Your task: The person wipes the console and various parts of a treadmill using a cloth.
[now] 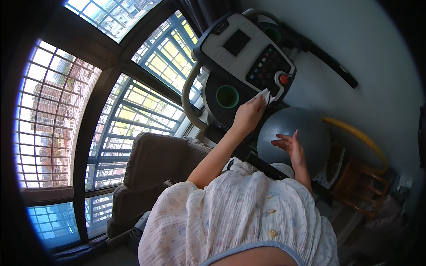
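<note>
My left hand (pixel 251 113) is closed on a white cloth (pixel 265 95) at the lower edge of a treadmill console (pixel 229 50). The cloth lies close to the console's button panel (pixel 266 66) and below its round red button (pixel 283 79). A green-rimmed cup holder (pixel 227 96) is left of this hand. My right hand (pixel 290 143) holds nothing; its fingers are spread in front of a large grey exercise ball (pixel 293 123). A thin dark cord hangs beside the cloth.
Curved handrails (pixel 191 96) flank the console. Dark cushioned furniture (pixel 156 163) stands at the left, by barred windows (pixel 50 116). Right of the ball are a yellow hoop (pixel 361 134) and a brown wooden rack-like piece (pixel 362 186). A pale wall (pixel 372 73) rises behind.
</note>
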The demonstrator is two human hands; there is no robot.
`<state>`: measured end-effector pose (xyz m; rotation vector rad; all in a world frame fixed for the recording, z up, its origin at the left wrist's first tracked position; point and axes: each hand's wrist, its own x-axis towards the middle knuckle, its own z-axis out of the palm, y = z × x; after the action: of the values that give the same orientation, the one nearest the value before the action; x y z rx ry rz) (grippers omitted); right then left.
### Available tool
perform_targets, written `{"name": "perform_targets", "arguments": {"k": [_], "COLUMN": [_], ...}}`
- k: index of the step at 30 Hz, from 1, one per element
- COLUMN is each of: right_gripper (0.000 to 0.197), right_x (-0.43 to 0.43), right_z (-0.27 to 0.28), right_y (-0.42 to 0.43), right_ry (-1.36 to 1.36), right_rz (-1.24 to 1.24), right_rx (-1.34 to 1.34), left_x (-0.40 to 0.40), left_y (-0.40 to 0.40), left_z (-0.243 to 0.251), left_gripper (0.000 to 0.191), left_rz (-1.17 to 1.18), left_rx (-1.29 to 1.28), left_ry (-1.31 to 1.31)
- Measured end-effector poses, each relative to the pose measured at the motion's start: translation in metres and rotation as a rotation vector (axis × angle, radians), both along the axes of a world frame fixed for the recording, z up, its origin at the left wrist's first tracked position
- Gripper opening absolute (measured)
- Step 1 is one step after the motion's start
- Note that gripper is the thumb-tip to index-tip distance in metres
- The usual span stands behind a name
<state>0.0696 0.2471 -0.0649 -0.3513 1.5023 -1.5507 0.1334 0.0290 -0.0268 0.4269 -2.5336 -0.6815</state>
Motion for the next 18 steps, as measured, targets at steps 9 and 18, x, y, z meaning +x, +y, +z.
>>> {"name": "perform_targets", "arguments": {"k": [9, 18], "right_gripper": [0.083, 0.081], "right_x": [-0.003, 0.006], "right_z": [-0.011, -0.009], "right_y": [0.005, -0.017], "right_ry": [-0.002, -0.013], "right_rz": [-0.014, 0.066], "right_rx": [-0.029, -0.02], "left_x": [0.092, 0.071], "left_y": [-0.05, -0.09], "left_z": [0.05, 0.043], "left_gripper": [0.023, 0.011], "left_rz": [0.412, 0.507], "left_rx": [0.647, 0.089], "left_ry": [0.136, 0.309]}}
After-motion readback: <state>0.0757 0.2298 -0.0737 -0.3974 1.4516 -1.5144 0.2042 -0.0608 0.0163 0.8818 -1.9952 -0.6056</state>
